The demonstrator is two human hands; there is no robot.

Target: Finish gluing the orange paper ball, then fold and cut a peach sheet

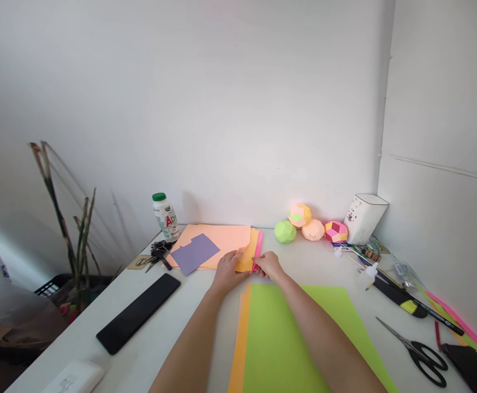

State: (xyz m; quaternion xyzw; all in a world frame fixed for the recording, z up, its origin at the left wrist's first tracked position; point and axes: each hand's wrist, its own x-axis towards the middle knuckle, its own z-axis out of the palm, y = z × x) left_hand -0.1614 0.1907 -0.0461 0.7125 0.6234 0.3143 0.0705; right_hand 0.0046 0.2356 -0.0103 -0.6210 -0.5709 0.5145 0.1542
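Head view shows our two bare hands meeting at the near right corner of a paper stack toward the back of the desk [197,305]. Our left hand [230,270] is open, fingers spread over the peach sheet [230,237], probably to keep the layers from sliding. Our right hand [268,265] is closed, its fingertips apparently pinching the pink sheet [260,243], perhaps because its narrow edge sticks out past the orange sheet [252,243] and so is easy to catch. We cannot tell how the fingers meet underneath. The purple piece [193,254] lies on the peach sheet, well placed, we judge, to stay out of both hands' way. Nearer to us, the lime sheet [271,338] lies beneath our right forearm, with orange and peach edges showing along its left side.

Counting, we find four paper polyhedra [285,232] grouped by the wall, one white bottle [165,217] with a green cap, one bunch of keys [159,251], one pair of scissors [408,344] and one box cutter [394,295].
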